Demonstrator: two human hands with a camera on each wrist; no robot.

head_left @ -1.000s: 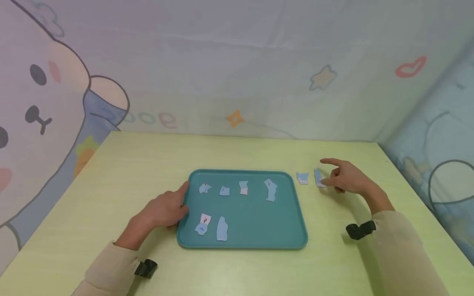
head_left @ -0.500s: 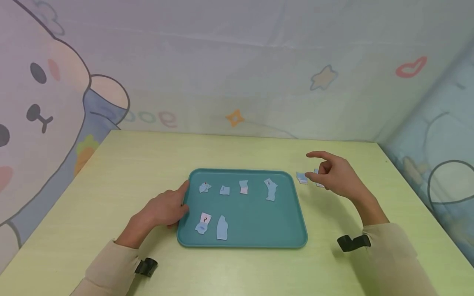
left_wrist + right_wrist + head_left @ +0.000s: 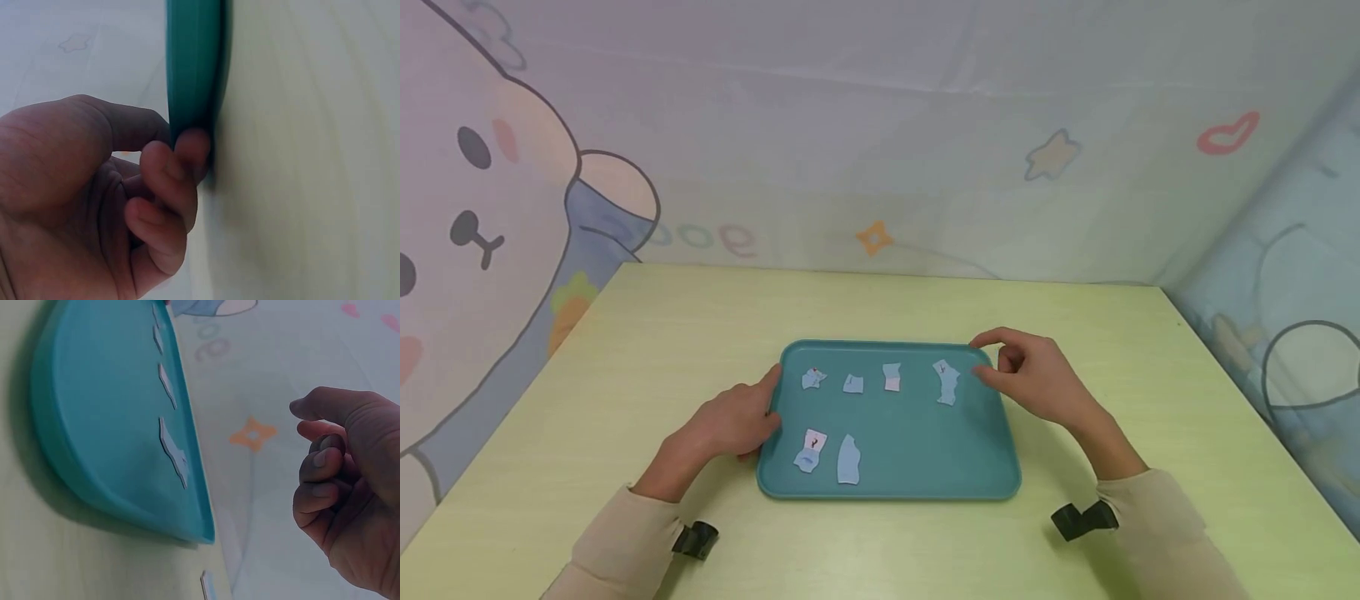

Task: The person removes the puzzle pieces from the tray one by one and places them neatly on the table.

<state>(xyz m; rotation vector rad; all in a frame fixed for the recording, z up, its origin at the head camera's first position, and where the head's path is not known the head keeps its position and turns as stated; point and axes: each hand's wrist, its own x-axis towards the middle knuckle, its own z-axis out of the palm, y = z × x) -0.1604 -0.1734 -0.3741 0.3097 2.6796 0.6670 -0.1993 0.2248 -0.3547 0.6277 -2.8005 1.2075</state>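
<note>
A teal tray (image 3: 917, 458) lies flat on the table. My left hand (image 3: 733, 423) grips its left edge; in the left wrist view, the thumb and curled fingers hold the tray's rim (image 3: 195, 69). Above the tray's far right corner hovers my right hand (image 3: 1037, 379), index finger and thumb spread apart, nothing between them. Its other fingers are curled in the right wrist view. Several flat, irregular light-blue pieces sit in the tray, among them the long one (image 3: 948, 385) nearest my right hand, a piece with a red mark (image 3: 811, 450) and a tall curved one (image 3: 848, 461).
The pale yellow-green table (image 3: 715, 308) spreads around the tray. One more piece (image 3: 207, 585) lies on the table outside the tray, hidden behind my right hand in the head view. A printed cloth backdrop (image 3: 925, 150) stands along the back and sides.
My right hand has moved left from beside the two loose pieces on the table to above the tray's right corner, now covering them. My left hand has stayed at the tray's edge.
</note>
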